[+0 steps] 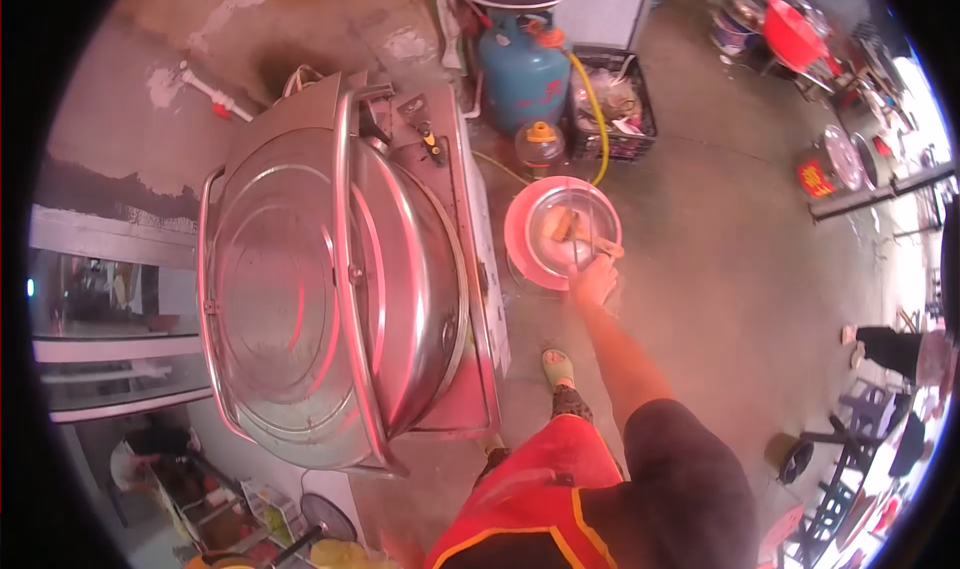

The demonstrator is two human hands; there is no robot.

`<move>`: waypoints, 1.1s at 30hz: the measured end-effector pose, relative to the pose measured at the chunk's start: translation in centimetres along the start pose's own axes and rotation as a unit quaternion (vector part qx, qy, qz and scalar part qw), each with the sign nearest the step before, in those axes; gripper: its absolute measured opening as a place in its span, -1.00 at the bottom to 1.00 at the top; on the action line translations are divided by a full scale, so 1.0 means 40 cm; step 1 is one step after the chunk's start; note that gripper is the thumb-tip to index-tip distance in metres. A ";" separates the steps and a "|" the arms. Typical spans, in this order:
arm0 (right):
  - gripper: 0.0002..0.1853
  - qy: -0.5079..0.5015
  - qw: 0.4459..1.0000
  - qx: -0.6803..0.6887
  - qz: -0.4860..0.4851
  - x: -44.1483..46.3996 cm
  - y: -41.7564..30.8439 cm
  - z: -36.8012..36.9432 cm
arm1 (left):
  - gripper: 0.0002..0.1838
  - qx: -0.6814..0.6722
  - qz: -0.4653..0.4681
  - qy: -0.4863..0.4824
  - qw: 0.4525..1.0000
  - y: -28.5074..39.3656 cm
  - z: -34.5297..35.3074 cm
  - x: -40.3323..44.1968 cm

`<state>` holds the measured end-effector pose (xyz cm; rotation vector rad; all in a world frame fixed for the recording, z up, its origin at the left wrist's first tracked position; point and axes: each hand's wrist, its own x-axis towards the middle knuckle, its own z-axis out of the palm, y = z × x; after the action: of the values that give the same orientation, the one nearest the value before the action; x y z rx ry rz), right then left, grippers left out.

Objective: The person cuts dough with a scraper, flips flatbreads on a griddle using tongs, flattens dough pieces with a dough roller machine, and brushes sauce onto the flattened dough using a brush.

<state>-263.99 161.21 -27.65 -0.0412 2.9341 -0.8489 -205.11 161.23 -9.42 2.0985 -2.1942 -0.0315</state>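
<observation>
I find my right hand (593, 281) at the near edge of the bowl (532, 239), its fingers drawn in narrow around what appears to be the near end of a slim metal tool (591, 209); blur prevents firmer identification. The left hand is out of frame, and its state I cannot tell. The right is therefore the nearer. The tool's long axis points away from my body, across the bowl. The food (563, 227) lies inside the bowl, just beyond the fingers and slightly to their left. Its pieces are pale to tan, irregular and seemingly soft and moist. The bowl is round, with a bright, smooth metallic rim, and sits within a wider pink basin (516, 231), apparently plastic; what supports the basin I cannot tell. Just beyond stands a clear, rounded jar (540, 147) with a yellow cap, and behind it a blue gas cylinder (520, 79), its painted metal scuffed. A yellow hose (602, 119) curves down close by. To the left, well apart from the hand, I note a large domed steel lid (290, 279), polished, ringed and smudged, beneath tubular metal bars.
</observation>
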 end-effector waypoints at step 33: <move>-0.54 -0.303 0.869 -0.382 -0.080 -0.474 0.232 -0.173 | -0.36 -0.257 -0.278 -0.127 0.917 -0.511 0.298 -0.460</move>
<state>-245.73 173.69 -25.34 -0.5023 2.4570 0.3338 -185.07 177.94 -24.18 2.3774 -1.3773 -0.8633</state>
